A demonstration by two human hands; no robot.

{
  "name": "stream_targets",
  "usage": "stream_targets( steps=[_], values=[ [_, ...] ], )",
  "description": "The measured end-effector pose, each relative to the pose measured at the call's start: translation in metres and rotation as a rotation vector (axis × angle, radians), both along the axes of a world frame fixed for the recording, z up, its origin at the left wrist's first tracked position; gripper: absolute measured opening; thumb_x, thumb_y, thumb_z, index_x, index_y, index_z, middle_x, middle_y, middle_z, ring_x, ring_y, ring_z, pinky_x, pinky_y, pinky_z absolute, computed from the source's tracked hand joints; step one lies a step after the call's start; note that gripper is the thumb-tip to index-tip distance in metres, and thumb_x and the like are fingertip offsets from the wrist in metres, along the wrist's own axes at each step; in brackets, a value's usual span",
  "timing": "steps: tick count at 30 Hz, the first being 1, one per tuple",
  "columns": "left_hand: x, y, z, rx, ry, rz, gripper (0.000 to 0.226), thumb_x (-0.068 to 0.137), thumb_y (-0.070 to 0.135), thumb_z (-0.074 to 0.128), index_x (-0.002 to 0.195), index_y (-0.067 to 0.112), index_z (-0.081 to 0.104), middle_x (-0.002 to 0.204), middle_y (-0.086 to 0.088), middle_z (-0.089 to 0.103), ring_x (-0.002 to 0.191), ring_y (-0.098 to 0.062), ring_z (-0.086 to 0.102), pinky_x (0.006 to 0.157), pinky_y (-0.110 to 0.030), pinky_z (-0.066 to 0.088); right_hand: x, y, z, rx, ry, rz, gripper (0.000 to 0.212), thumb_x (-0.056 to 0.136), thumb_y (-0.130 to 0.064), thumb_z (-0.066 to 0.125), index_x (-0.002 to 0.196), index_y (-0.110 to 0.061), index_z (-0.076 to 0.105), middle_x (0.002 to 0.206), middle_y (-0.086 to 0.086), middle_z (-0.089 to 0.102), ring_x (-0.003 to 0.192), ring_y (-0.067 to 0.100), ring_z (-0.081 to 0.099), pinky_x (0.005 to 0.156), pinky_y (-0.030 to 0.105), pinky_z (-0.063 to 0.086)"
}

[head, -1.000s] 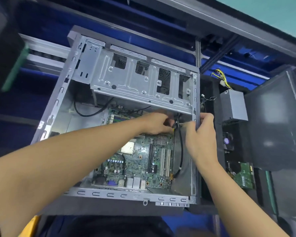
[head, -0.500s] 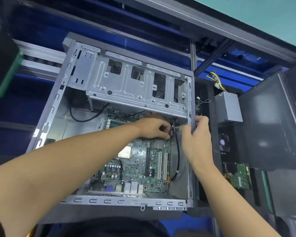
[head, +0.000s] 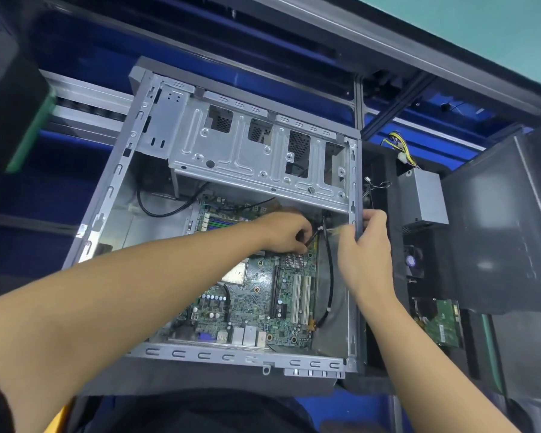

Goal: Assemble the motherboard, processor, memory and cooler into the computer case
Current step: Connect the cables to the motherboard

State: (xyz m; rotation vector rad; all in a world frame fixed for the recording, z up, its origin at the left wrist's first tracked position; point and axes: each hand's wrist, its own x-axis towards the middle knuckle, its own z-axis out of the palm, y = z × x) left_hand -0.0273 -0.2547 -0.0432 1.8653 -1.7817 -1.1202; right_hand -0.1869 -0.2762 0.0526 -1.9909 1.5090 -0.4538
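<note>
head view: nearest, both forearms reach into the open computer case (head: 231, 354). the motherboard (head: 256, 295) lies flat on the case floor. at its upper right corner the left hand (head: 286, 232) pinches the end of a black cable (head: 329, 276) that runs along the board's right edge. the right hand (head: 367, 254) grips the case's right rail, fingers wrapped over it. farther back sits the metal drive cage (head: 247, 151), and a grey power supply (head: 423, 195) stands just right of the case.

Spare parts and framing that we see nearby
At right we find a grey power supply (head: 423, 195) with yellow and black wires (head: 402, 145), a dark panel (head: 497, 220) beside it and a green circuit board (head: 442, 323) nearer us; aluminium rails (head: 88, 104) run far left.
</note>
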Motion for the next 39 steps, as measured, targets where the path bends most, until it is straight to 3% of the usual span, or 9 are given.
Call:
stream_targets(
  steps=[4,6,11,13,16,20,25,34,39],
  values=[
    [-0.020,-0.017,0.000,0.144,-0.096,0.178,0.037,0.090,0.053,0.059,0.071,0.023,0.047,0.074,0.006,0.052,0.079,-0.021,0.054,0.068,-0.030,0.039,0.000,0.000,0.000,-0.001,-0.002,0.009,0.011,0.095,-0.025,0.046,0.094,-0.034,0.040,0.092,-0.006,0.058,0.075,0.009,0.055,0.056,0.029,0.036],
    [-0.028,-0.024,-0.002,0.148,-0.079,0.236,0.036,0.088,0.049,0.062,0.079,0.015,0.054,0.083,-0.002,0.058,0.088,-0.024,0.059,0.074,-0.031,0.045,0.000,-0.001,0.000,0.000,-0.002,0.014,0.008,0.096,-0.026,0.046,0.100,-0.030,0.042,0.093,-0.004,0.058,0.078,0.012,0.056,0.057,0.030,0.037],
    [-0.027,-0.019,-0.006,0.051,-0.031,0.258,0.025,0.079,0.043,0.075,0.074,0.026,0.057,0.081,0.010,0.055,0.089,-0.017,0.052,0.075,-0.029,0.038,-0.001,-0.002,-0.001,0.004,-0.002,0.012,0.010,0.094,-0.025,0.047,0.102,-0.028,0.042,0.093,-0.007,0.058,0.078,0.008,0.056,0.057,0.027,0.035],
    [-0.028,-0.016,-0.008,-0.057,-0.084,0.254,0.022,0.078,0.044,0.075,0.083,0.024,0.067,0.089,0.007,0.060,0.094,-0.018,0.051,0.076,-0.032,0.036,-0.001,-0.003,-0.002,0.006,-0.003,0.011,0.011,0.094,-0.025,0.047,0.103,-0.028,0.042,0.093,-0.009,0.058,0.078,0.007,0.056,0.057,0.027,0.036],
    [-0.034,-0.012,-0.008,-0.145,-0.198,0.230,0.022,0.080,0.047,0.069,0.082,0.025,0.068,0.084,0.006,0.055,0.101,-0.022,0.050,0.079,-0.037,0.031,-0.001,-0.003,-0.003,0.010,-0.004,0.006,0.014,0.094,-0.025,0.046,0.106,-0.029,0.041,0.094,-0.012,0.057,0.077,0.003,0.055,0.057,0.024,0.034],
    [-0.038,-0.007,-0.011,-0.181,-0.236,0.264,0.024,0.080,0.052,0.067,0.084,0.029,0.069,0.082,0.008,0.058,0.104,-0.019,0.048,0.094,-0.040,0.027,-0.002,-0.003,-0.003,0.008,0.000,0.008,0.015,0.094,-0.025,0.047,0.107,-0.029,0.041,0.093,-0.013,0.057,0.077,0.003,0.055,0.058,0.023,0.034],
    [-0.038,-0.002,-0.012,-0.261,-0.236,0.283,0.025,0.079,0.053,0.067,0.085,0.030,0.070,0.078,0.009,0.065,0.094,-0.018,0.053,0.079,-0.035,0.024,-0.001,-0.004,-0.003,0.002,0.003,0.008,0.013,0.094,-0.024,0.047,0.105,-0.029,0.040,0.093,-0.012,0.057,0.077,0.001,0.055,0.058,0.022,0.034],
    [-0.037,0.000,-0.014,-0.319,-0.238,0.286,0.025,0.078,0.055,0.065,0.075,0.031,0.065,0.071,0.014,0.051,0.098,-0.019,0.054,0.083,-0.036,0.021,-0.002,-0.004,-0.005,-0.015,0.000,0.010,0.013,0.094,-0.024,0.047,0.104,-0.029,0.040,0.093,-0.015,0.055,0.077,-0.003,0.054,0.058,0.016,0.033],
    [-0.035,0.002,-0.014,-0.379,-0.318,0.231,0.027,0.078,0.056,0.065,0.074,0.030,0.064,0.074,0.016,0.060,0.097,-0.015,0.055,0.081,-0.036,0.018,-0.002,-0.004,-0.005,-0.006,-0.008,0.014,0.014,0.094,-0.024,0.047,0.105,-0.029,0.040,0.092,-0.016,0.055,0.081,-0.013,0.052,0.055,0.012,0.033]
  ],
)
